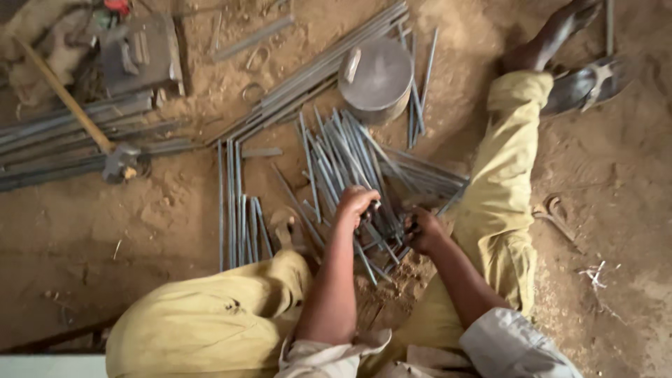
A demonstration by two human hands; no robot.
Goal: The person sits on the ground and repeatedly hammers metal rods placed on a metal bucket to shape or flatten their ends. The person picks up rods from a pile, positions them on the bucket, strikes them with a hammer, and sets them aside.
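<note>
Steel rods [350, 168] under both hands' fingers [364, 199].

Thin grey metal rods [343, 164]: fanned bundle on sandy ground, near ends converging, crossing between knees.

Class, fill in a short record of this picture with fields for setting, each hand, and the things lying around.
Setting: sandy ground, person seated with legs spread
Left hand: closed on a fan of short metal rods
Right hand: gripping the rods' near ends
Behind the rods: round metal block
Left side: hammer with wooden handle, lying on long bars
Near left knee: short rods in a row
Top right: sandal by the foot
</note>
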